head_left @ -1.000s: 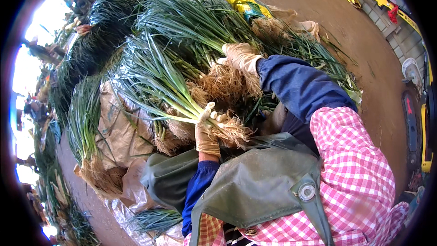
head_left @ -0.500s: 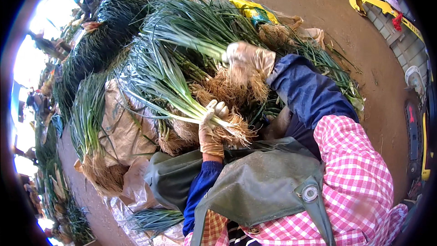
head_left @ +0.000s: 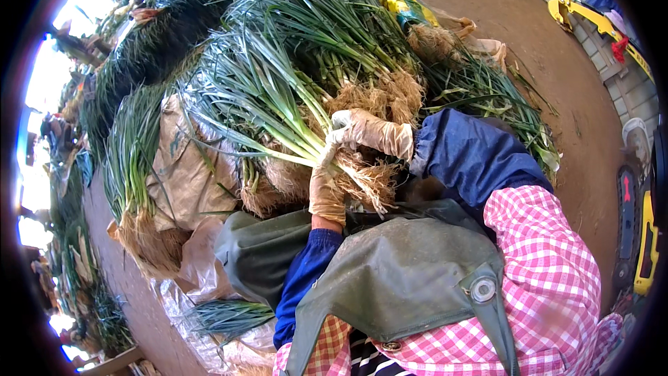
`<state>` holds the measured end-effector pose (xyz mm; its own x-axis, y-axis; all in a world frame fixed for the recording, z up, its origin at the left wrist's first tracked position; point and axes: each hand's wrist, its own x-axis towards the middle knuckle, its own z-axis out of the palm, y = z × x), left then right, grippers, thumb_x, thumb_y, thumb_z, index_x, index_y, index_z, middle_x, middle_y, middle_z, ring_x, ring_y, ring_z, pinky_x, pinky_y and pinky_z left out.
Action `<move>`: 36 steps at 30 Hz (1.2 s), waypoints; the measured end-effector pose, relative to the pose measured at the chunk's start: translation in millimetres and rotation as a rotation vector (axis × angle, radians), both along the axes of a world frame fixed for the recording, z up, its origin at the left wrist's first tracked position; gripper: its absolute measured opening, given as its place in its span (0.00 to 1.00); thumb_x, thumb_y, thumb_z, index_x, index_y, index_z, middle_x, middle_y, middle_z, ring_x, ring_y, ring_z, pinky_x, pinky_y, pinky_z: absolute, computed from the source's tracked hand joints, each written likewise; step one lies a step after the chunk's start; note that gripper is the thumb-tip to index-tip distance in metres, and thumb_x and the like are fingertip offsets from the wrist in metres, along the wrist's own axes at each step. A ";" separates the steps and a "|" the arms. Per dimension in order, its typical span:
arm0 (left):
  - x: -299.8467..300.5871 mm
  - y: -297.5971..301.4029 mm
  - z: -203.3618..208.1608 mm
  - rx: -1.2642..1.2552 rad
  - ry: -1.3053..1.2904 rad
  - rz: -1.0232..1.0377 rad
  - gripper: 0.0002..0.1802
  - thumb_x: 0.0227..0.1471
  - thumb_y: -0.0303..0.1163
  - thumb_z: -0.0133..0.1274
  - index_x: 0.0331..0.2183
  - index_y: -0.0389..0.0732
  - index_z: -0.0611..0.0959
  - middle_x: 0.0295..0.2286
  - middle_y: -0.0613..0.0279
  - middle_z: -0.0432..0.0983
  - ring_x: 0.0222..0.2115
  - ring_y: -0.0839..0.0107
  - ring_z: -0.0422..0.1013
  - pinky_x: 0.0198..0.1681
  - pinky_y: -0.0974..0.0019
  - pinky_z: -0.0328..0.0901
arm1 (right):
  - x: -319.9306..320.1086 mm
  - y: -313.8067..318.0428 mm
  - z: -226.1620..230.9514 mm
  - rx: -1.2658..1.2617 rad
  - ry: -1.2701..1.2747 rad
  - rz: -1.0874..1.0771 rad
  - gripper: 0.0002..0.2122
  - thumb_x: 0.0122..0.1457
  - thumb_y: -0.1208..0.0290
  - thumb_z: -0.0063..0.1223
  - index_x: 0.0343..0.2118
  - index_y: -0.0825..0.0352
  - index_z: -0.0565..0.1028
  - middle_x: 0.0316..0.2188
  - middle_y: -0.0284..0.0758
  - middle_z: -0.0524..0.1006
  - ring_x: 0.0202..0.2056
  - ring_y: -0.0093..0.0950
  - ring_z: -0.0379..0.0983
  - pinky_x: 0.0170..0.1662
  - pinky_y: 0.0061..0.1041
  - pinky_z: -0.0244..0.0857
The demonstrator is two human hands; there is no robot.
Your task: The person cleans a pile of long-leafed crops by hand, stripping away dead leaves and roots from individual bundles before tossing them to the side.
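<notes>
My left hand (head_left: pixel 325 184), in a soiled pale glove, is closed round the white stems of a small bunch of green onions (head_left: pixel 292 132). The leaves fan out to the upper left, and tan roots hang to the right of the grip. My right hand (head_left: pixel 372 132), gloved alike, meets the left one at these stems, its fingers curled on a stalk. Their tips are partly hidden. Just beyond it lies a heap of green onions (head_left: pixel 327 28) with shaggy roots (head_left: pixel 390 94) turned toward me.
Another bundle of green onions (head_left: pixel 132 188) lies on brown sacking (head_left: pixel 184 167) at left. A yellow bag (head_left: pixel 400 1) sits behind the heap. A dark green apron (head_left: pixel 410 278) covers my lap. Yellow machinery (head_left: pixel 591 17) stands at far right on the brown floor (head_left: pixel 591 132).
My right hand has let go of its bunch of green onions on the heap and come down toward me to the bunch in my left hand. The left hand keeps its hold.
</notes>
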<state>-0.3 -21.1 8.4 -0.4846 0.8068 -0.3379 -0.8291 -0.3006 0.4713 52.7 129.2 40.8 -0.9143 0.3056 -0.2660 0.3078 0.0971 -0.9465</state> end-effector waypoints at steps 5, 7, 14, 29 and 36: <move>-3.6 -2.6 -15.6 -0.021 -0.071 0.013 0.17 0.54 0.30 0.50 0.44 0.32 0.74 0.36 0.55 0.77 0.32 0.67 0.74 0.35 0.64 0.71 | 0.4 4.6 -23.2 -0.410 0.085 -0.172 0.08 0.52 0.67 0.58 0.31 0.66 0.74 0.22 0.30 0.74 0.18 0.17 0.65 0.20 0.17 0.58; -6.0 -7.0 -12.8 -0.081 -0.019 -0.036 0.18 0.53 0.30 0.50 0.45 0.31 0.74 0.36 0.53 0.77 0.32 0.66 0.74 0.35 0.64 0.71 | -1.6 8.0 -14.5 -0.293 0.003 -0.258 0.09 0.53 0.66 0.57 0.31 0.65 0.75 0.21 0.31 0.74 0.18 0.18 0.65 0.20 0.17 0.59; -2.6 -5.4 -6.7 -0.013 -0.056 -0.054 0.19 0.54 0.32 0.49 0.45 0.31 0.73 0.37 0.47 0.76 0.35 0.56 0.75 0.39 0.56 0.72 | -13.1 5.9 -14.2 -0.370 -0.094 -0.184 0.23 0.52 0.51 0.58 0.43 0.66 0.75 0.33 0.36 0.78 0.33 0.26 0.75 0.30 0.25 0.66; 1.3 -15.5 -2.9 0.167 -0.088 -0.064 0.22 0.55 0.35 0.48 0.48 0.31 0.72 0.39 0.46 0.76 0.40 0.55 0.73 0.49 0.55 0.67 | -14.5 6.7 15.5 -0.534 0.261 -0.013 0.14 0.55 0.71 0.55 0.43 0.70 0.71 0.36 0.36 0.77 0.37 0.25 0.73 0.42 0.21 0.67; 0.9 -9.9 -18.7 0.106 -0.042 -0.042 0.22 0.55 0.33 0.48 0.50 0.34 0.72 0.41 0.48 0.75 0.41 0.56 0.73 0.48 0.55 0.68 | -16.7 9.2 15.9 -0.442 0.227 -0.052 0.14 0.52 0.68 0.61 0.39 0.68 0.73 0.30 0.31 0.77 0.31 0.20 0.74 0.33 0.20 0.69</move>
